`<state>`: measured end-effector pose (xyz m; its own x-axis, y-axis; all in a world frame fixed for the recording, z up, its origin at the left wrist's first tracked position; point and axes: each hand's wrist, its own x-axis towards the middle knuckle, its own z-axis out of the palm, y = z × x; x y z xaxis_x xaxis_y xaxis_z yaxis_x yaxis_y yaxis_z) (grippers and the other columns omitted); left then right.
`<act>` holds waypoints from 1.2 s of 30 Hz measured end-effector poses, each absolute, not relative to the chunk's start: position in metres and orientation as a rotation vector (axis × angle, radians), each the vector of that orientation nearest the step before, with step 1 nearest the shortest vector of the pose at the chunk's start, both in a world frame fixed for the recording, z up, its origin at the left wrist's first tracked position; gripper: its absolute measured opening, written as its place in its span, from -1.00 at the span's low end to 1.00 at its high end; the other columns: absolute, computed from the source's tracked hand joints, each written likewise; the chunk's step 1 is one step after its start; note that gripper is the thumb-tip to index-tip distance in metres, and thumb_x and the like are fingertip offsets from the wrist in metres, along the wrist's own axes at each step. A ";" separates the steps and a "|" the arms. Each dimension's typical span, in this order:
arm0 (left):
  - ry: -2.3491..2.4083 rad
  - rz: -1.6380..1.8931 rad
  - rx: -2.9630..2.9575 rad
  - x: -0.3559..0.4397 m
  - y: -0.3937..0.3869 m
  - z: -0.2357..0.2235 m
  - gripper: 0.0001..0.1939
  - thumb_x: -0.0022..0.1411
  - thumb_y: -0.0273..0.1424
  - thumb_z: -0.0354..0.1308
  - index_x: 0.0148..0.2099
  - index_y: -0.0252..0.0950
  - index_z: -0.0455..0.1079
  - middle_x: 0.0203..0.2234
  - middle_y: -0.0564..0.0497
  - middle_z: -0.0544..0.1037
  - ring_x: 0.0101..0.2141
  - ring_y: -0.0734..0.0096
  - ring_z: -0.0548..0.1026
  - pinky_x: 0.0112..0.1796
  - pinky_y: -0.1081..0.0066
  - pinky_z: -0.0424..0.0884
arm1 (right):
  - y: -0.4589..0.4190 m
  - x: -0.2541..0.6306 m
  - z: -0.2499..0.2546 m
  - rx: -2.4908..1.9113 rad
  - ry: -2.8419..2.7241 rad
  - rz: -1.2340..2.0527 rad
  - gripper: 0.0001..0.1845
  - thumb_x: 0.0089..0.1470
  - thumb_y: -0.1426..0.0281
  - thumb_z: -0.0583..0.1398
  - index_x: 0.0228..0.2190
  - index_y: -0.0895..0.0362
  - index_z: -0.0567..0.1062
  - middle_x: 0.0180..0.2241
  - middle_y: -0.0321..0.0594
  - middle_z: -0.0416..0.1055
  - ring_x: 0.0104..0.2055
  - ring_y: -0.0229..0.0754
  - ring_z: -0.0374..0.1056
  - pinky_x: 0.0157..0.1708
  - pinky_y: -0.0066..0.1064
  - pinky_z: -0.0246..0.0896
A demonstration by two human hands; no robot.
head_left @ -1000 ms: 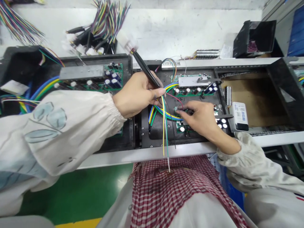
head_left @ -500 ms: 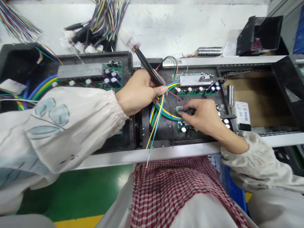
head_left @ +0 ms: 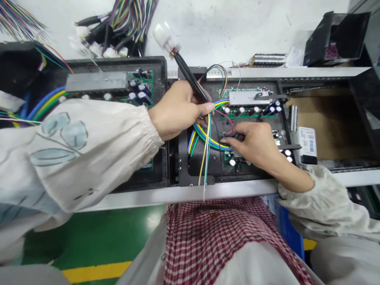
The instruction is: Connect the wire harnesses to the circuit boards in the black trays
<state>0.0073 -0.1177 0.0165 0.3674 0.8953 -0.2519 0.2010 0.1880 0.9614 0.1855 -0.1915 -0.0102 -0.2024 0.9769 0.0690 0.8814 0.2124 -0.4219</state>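
Observation:
My left hand (head_left: 181,109) is closed around a black-sleeved wire harness (head_left: 190,77), whose white plug (head_left: 165,36) points up and away. Loose yellow, white and green wires (head_left: 206,154) hang down from under its thumb. A red wire (head_left: 228,118) arcs from the harness toward the fingertips of my right hand (head_left: 252,143). Thumb and index finger there are pinched together at the left edge of the lower circuit board (head_left: 232,159); what lies between the tips is hidden. Above it sits another circuit board (head_left: 249,113) with a metal heat sink (head_left: 247,97).
A black tray (head_left: 160,158) on the left bears a board with a long heat sink (head_left: 96,82). Wire bundles (head_left: 127,23) lie behind it. At right are a white box-shaped item (head_left: 307,143), a black bin (head_left: 335,39) and a metal rail (head_left: 341,178).
The view has shifted slightly. The harness plug has tilted a little, and the loose wires hang closer together. My right hand stays pinched at the lower board.

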 end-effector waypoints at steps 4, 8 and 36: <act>1.108 0.698 1.276 0.010 -0.116 0.016 -0.81 0.11 -0.70 0.12 -0.48 -0.40 0.26 -0.64 0.14 0.33 -0.62 0.66 0.35 -0.53 0.60 0.36 | -0.207 0.182 0.003 -1.601 -2.186 0.616 -0.86 -0.06 0.34 0.34 -0.42 0.15 0.57 -0.47 -0.19 0.53 -0.45 -0.14 0.41 -0.47 -0.37 0.20; 1.132 0.659 1.274 0.012 -0.115 0.015 -0.83 0.13 -0.68 0.12 -0.47 -0.40 0.28 -0.65 0.13 0.34 -0.61 0.63 0.37 -0.50 0.58 0.41 | -0.209 0.177 -0.001 -1.520 -2.006 0.665 -0.93 0.01 0.38 0.30 -0.47 0.12 0.57 -0.51 -0.29 0.53 -0.52 -0.26 0.38 -0.50 -0.44 0.19; 1.170 0.621 1.371 0.010 -0.112 0.012 -0.86 0.10 -0.66 0.15 -0.43 -0.38 0.30 -0.64 0.13 0.35 -0.60 0.58 0.38 -0.47 0.52 0.41 | -0.214 0.172 -0.003 -1.685 -2.080 0.544 -0.82 0.05 0.28 0.27 -0.44 0.14 0.57 -0.50 -0.22 0.49 -0.48 -0.21 0.36 -0.47 -0.40 0.15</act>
